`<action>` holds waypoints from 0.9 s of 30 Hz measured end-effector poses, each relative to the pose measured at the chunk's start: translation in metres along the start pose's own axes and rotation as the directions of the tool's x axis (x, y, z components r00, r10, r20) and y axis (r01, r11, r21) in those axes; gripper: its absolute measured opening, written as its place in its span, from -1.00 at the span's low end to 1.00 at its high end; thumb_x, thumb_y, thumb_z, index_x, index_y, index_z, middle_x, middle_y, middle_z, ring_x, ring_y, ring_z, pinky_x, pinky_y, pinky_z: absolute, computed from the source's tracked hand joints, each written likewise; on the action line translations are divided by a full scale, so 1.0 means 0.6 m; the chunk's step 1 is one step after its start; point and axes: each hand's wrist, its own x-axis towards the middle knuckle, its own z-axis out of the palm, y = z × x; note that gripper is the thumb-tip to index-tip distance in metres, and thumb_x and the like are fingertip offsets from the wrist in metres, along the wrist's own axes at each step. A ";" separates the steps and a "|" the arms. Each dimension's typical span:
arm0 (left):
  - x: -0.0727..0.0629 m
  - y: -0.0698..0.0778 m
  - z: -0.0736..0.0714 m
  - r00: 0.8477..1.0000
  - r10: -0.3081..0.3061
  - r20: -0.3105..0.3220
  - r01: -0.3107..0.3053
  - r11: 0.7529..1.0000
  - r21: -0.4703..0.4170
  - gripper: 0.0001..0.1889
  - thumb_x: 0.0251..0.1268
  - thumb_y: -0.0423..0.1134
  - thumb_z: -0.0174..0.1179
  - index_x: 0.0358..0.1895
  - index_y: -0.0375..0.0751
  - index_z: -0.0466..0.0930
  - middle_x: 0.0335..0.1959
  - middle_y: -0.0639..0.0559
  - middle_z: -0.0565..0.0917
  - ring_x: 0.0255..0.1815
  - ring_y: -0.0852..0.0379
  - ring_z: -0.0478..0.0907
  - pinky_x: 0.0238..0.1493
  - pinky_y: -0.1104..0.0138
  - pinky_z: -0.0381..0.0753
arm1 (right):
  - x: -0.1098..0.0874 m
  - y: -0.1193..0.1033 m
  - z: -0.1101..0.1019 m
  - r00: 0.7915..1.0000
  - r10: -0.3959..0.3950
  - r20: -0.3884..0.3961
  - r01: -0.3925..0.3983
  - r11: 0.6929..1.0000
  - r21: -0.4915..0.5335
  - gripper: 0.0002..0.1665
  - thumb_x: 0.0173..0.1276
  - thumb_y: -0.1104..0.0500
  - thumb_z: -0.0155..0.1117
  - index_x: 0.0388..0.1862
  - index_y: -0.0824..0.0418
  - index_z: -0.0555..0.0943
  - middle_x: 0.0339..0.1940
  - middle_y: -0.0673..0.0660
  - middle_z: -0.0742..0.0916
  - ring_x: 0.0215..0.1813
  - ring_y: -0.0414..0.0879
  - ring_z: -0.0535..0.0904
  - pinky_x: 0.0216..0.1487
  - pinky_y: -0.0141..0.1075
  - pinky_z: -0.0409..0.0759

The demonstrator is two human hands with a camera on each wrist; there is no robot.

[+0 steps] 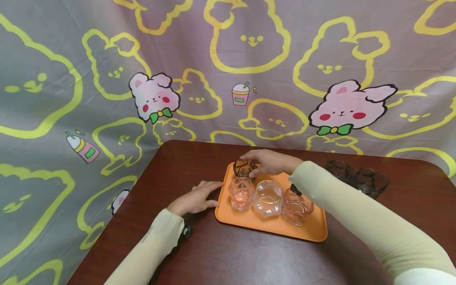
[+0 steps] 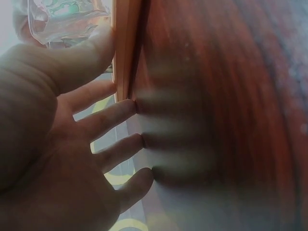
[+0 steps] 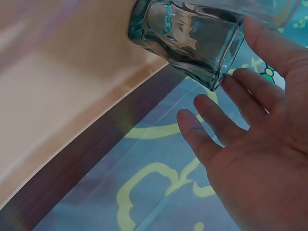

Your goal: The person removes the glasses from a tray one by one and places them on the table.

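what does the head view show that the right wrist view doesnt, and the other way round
Only the head view shows the left hand and the two dark glasses on the table, right of the orange tray. Only the right wrist view shows the palm of the right hand. Both show that hand, the dark glass it holds, the tray, the table and the patterned curtain.
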 end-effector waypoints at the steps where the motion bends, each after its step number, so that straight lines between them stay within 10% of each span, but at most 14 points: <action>1: 0.000 0.000 0.000 1.000 0.005 -0.002 -0.005 1.000 -0.002 -0.29 0.25 -0.11 0.25 0.44 -0.05 0.18 0.39 -0.01 0.26 0.36 -0.03 0.12 0.20 -0.16 0.10 | 0.001 0.001 0.000 1.000 0.001 -0.001 -0.001 1.000 -0.001 -0.22 0.25 0.04 0.35 0.40 0.21 0.31 0.33 0.16 0.42 0.31 0.07 0.34 0.23 -0.05 0.31; 27: 0.001 0.002 0.000 1.000 -0.015 0.008 0.015 1.000 0.004 -0.28 0.24 -0.10 0.25 0.45 -0.02 0.17 0.40 0.01 0.25 0.36 0.01 0.13 0.22 -0.07 0.12 | -0.016 0.020 -0.011 0.999 0.032 0.007 -0.032 0.999 -0.016 -0.22 0.17 0.13 0.42 0.33 0.34 0.37 0.19 0.23 0.50 0.15 0.12 0.45 0.10 -0.06 0.41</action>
